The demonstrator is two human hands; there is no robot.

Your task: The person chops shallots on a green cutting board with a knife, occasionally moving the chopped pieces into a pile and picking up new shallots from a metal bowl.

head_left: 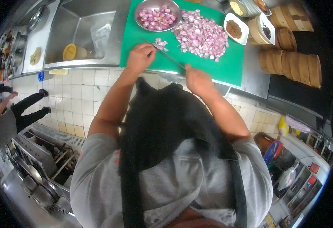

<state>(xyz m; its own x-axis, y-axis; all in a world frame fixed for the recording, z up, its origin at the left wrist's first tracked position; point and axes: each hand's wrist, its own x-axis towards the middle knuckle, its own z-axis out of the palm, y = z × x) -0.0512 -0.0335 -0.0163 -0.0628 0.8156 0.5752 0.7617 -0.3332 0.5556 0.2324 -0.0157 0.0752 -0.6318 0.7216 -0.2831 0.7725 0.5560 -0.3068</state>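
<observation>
My right hand (pixel 197 79) is closed round the handle of a knife (pixel 169 58), whose thin blade points up and left over the green cutting board (pixel 216 72). My left hand (pixel 141 57) rests at the board's front left, near the blade, with its fingers curled; what they hold, if anything, is hidden. Just beyond the blade lie a few cut shallot pieces (pixel 161 43). A large heap of sliced shallots (pixel 202 36) spreads over the middle of the board. Behind my left hand stands a metal bowl (pixel 157 15) of peeled shallots.
To the left is a steel sink (pixel 79 22) holding a yellow-lidded container (pixel 73 52). White dishes (pixel 236 28) and bamboo steamers (pixel 292 66) stand on the right. Another person (pixel 7 121) is at the far left, beside a stove (pixel 41 152).
</observation>
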